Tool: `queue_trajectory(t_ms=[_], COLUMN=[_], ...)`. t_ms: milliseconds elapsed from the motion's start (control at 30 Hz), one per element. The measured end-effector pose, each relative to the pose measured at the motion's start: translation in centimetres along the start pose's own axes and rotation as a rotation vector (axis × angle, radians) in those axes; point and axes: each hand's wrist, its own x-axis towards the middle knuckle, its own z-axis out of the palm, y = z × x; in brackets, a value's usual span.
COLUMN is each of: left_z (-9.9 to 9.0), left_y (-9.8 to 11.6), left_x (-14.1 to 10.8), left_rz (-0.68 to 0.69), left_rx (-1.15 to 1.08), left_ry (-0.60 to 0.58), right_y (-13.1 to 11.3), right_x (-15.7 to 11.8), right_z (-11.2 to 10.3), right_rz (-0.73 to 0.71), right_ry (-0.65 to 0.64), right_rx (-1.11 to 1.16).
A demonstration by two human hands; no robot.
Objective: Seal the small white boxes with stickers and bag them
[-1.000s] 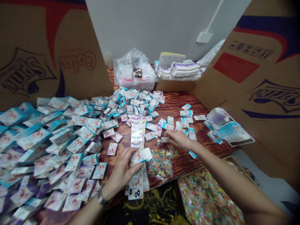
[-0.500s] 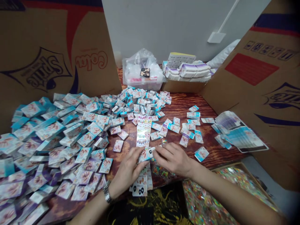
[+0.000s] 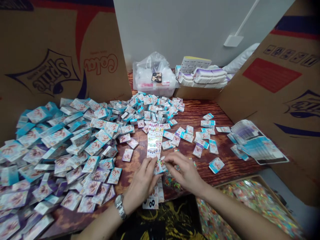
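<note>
Closer together since the earlier frame: our left hand (image 3: 142,177) and right hand (image 3: 184,170). One small box (image 3: 159,169), lower centre of the frame, clasped in our left, right side facing our pinched right fingertips; long axis and their catch, unclear.

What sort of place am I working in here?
Probably a makeshift hand-packing workspace: a heap of small white, blue and purple printed cartons covers much of a reddish-brown wood-grain table, with clear plastic packets of multicoloured pieces boxed alongside.
</note>
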Motion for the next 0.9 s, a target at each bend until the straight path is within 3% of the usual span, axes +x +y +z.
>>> queue_trajectory(t_ms=[100,200,433,667,767,900], left_z=[-0.1,-0.1,0.0,-0.2,-0.2,0.2], left_y=[0.2,0.2,0.0,0.5,0.6,0.6], left_x=[0.2,0.3,0.3,0.4,0.4,0.3], left_rz=[-0.014,0.002,0.02,0.049,0.071,0.116], left_rx=[-0.033,-0.03,-0.042,-0.142,-0.139,-0.099], left_ry=[0.045,0.067,0.082,0.068,0.073,0.105], right_y=[0.2,0.1,-0.2,0.8,0.4,0.0], right_x=[-0.7,-1.1,-1.0,-1.3,-1.1,-0.7], right_z=[1.1,1.5,0.3,0.7,1.0,1.6], right_rz=[0.113,0.119,-0.133,-0.3,-0.194,0.149], right_ry=[0.086,0.078,-0.064,-0.008,0.024,0.118], right_rx=[0.039,0.061,-0.132,-0.237,-0.14,0.109])
